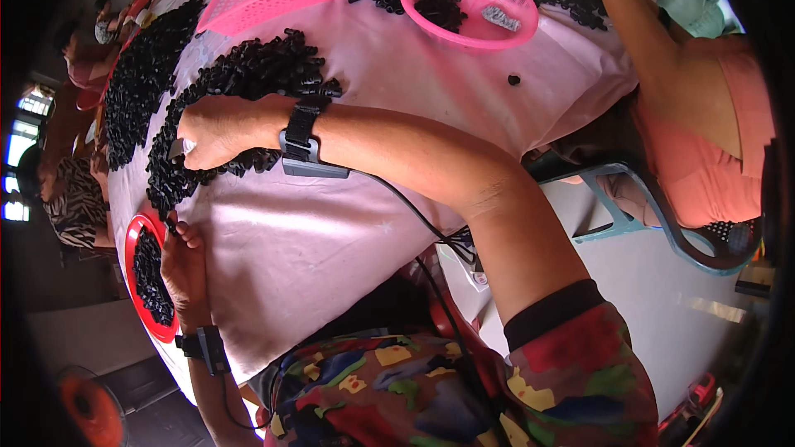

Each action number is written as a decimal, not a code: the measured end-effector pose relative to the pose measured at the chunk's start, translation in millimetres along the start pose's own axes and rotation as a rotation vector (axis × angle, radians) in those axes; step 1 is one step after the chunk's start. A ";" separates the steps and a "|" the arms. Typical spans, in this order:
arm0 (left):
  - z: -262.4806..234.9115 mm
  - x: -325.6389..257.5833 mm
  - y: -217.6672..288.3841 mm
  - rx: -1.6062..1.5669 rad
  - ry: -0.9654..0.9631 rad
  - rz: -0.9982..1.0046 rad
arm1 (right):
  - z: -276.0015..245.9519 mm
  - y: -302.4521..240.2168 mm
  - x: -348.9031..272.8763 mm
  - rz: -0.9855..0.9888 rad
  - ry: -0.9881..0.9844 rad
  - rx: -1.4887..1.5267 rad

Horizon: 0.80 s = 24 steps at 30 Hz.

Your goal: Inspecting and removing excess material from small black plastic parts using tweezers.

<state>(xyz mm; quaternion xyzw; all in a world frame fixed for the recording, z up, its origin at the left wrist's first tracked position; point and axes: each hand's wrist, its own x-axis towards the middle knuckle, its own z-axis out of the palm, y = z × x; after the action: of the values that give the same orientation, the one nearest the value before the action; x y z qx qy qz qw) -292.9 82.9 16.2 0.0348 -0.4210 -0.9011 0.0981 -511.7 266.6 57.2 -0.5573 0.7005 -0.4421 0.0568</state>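
Right hand [217,128]: curled on the black pile, left centre of frame; something small and pale shows at its fingertips, what it is I cannot tell.
Left hand [184,261]: fingers pinched narrow on one black piece, at the rim of the red bowl [132,236].
Black parts [240,74]: small, dark, knobby, plastic-looking; too many to count, in several heaps.
Cloth [348,223]: pale pink, smooth.
Pink baskets [468,4]: two, mesh plastic, upper frame.

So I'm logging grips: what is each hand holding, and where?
Left hand pinches a small black part at its end; whether the right hand holds anything cannot be told.
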 end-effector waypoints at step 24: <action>2.6 0.5 0.4 -0.018 -0.009 -0.004 | -8.8 2.9 -0.9 -0.011 0.061 -0.025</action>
<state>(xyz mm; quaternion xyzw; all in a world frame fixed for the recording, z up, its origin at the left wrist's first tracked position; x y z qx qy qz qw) -293.8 84.5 18.3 0.0307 -0.4135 -0.9051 0.0946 -518.5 272.3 60.1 -0.5482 0.7041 -0.4505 0.0259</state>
